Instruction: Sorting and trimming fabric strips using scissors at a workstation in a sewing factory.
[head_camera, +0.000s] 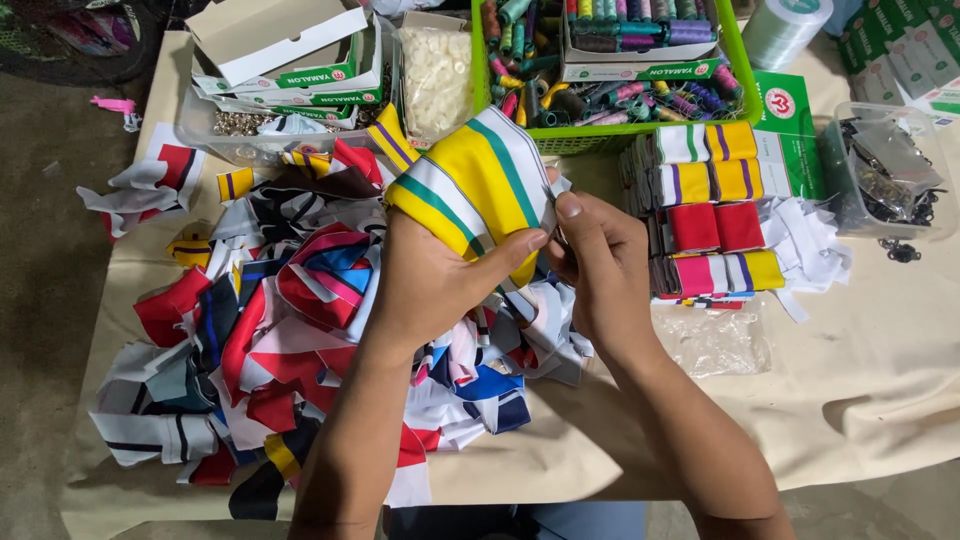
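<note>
The left hand (430, 280) has its fingers clamped on a yellow striped ribbon (475, 185), holding it up taut at the desk's (880, 380) centre; the right hand (600, 265) pinches its edge at 3 o'clock, fingers together, above scrap pile (270, 340) at 8 o'clock
</note>
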